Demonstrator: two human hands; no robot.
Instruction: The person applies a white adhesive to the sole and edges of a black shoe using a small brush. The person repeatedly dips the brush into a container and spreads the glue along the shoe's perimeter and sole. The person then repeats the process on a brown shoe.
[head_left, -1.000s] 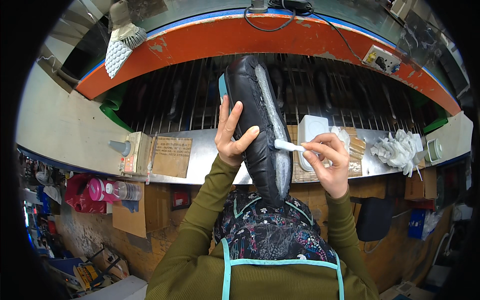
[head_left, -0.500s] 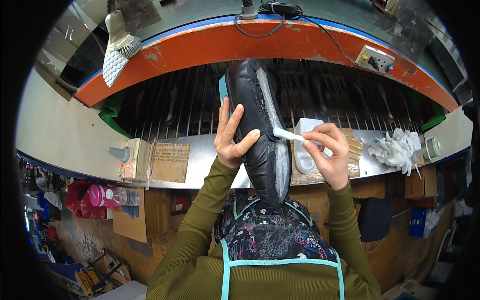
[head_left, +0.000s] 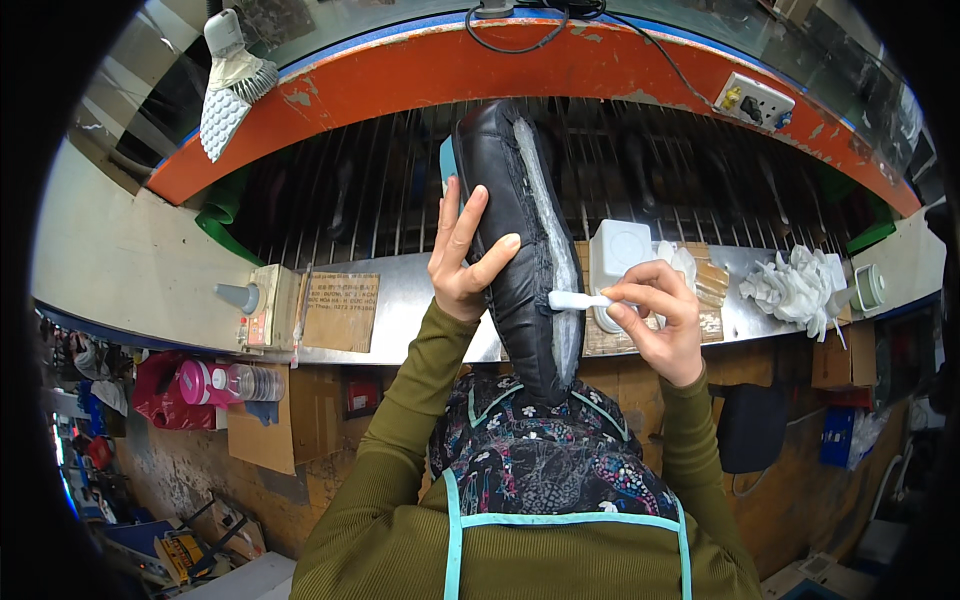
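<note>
A black leather shoe upper on a last is tipped on its side in front of me, one end resting near my apron. A bit of the light-blue last shows at its far left. My left hand grips the upper's left side, thumb and fingers spread over the leather. Along the right side runs a whitish, wet-looking strip. Between my right thumb and fingers is a slim white brush, its head touching the strip's lower half. My right hand is closed on the handle.
Past the metal ledge lies a dark rack of metal bars. A white container stands on cardboard behind my right hand. Crumpled white tissues lie farther right. Flat cardboard sits at left, and an orange beam crosses the back.
The brush and my right hand have moved toward me, down along the whitish strip. My left hand keeps its hold on the shoe upper. The whole view has shifted slightly.
</note>
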